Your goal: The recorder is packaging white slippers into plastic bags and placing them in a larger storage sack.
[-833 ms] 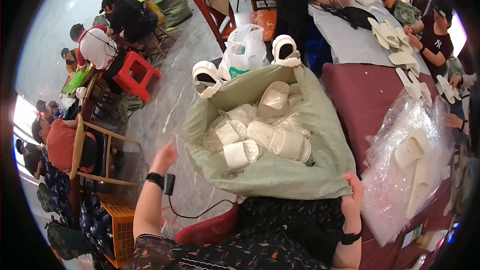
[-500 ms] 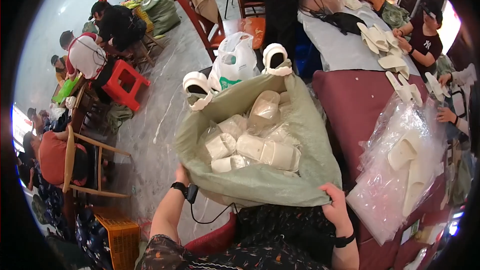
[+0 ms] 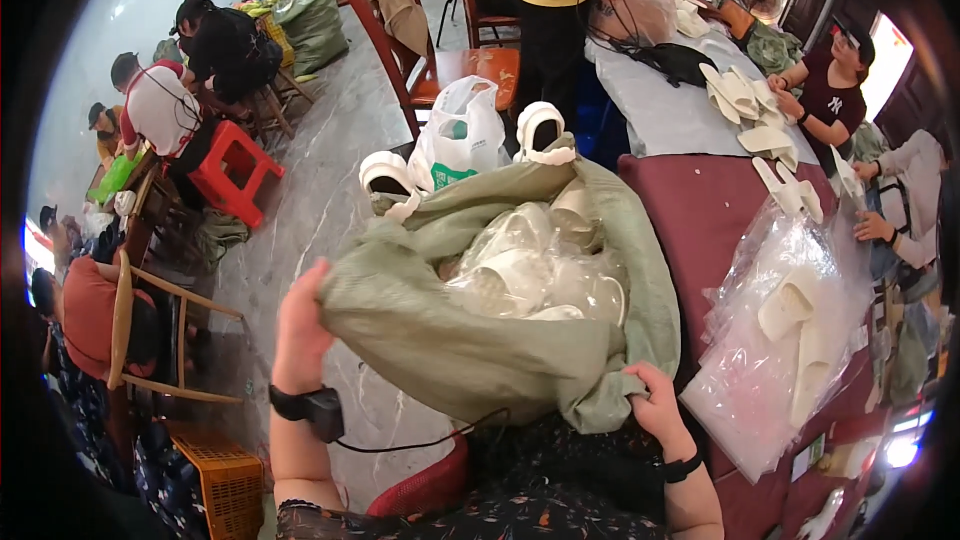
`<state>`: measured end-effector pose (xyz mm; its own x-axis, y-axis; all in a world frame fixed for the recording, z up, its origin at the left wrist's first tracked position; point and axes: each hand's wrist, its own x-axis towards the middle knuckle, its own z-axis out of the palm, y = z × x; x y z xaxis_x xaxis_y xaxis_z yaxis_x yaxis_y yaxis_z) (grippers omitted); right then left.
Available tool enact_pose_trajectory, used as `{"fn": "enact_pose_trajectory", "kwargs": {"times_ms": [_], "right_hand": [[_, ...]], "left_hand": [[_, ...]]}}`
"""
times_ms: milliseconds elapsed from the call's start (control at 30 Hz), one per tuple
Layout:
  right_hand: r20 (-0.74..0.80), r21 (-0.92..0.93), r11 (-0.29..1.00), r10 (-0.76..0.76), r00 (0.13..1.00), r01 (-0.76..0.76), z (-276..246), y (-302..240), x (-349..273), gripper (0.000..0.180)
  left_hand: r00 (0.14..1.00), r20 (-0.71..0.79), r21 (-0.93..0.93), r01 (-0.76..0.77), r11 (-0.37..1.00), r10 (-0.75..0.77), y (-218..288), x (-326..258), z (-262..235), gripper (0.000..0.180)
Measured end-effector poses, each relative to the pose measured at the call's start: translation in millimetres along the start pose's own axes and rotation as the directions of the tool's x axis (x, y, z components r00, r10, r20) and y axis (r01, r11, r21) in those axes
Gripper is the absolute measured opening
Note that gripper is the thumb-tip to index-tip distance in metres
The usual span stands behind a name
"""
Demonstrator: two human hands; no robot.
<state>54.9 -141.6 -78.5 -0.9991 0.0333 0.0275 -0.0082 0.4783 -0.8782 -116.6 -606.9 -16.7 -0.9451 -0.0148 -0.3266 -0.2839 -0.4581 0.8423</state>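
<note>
A pale green woven sack (image 3: 470,360) gapes in front of me, its near rim pulled up and folding inward. Inside lie several cream slippers (image 3: 515,280) in clear plastic bags. On the sack's left edge my left hand (image 3: 303,325) is closed, fingertips slightly blurred. My right hand (image 3: 653,398) grips a bunched fold at the near right corner. Along the far rim, two white rounded pieces with dark openings (image 3: 541,132) sit at the sack's corners. Behind them stands a white plastic carrier bag (image 3: 458,135).
To the right, a maroon-covered table (image 3: 675,230) bears clear plastic bags (image 3: 735,395) and loose cream slippers (image 3: 785,310). Co-workers handle slippers beyond it. A wooden chair (image 3: 480,70) stands ahead; a red stool (image 3: 235,175) and an orange crate (image 3: 230,485) are at left.
My left hand has risen and moved left, lifting the sack's near-left rim. The sack's mouth has narrowed, and the bagged slippers have shifted toward the far right. My right hand keeps its grip.
</note>
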Motion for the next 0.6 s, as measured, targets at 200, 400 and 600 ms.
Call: {"fn": "enact_pose_trajectory", "kwargs": {"times_ms": [200,400,600], "right_hand": [[0.263,0.132,0.985,-0.144,0.954,0.112,35.2,-33.0,7.2,0.048],[0.575,0.486,0.849,-0.491,0.654,0.210,42.8,-84.9,1.3,0.051],[0.389,-0.060,0.952,-0.253,0.886,0.299,14.6,-65.7,21.7,0.063]], "left_hand": [[0.955,-0.293,-0.084,-0.077,0.993,0.049,-16.1,44.7,-163.8,0.038],[0.939,-0.334,0.064,-0.069,0.996,0.086,-25.0,71.4,-149.3,0.042],[0.928,-0.349,0.082,-0.105,0.991,0.127,-40.5,89.6,-183.5,0.041]]}}
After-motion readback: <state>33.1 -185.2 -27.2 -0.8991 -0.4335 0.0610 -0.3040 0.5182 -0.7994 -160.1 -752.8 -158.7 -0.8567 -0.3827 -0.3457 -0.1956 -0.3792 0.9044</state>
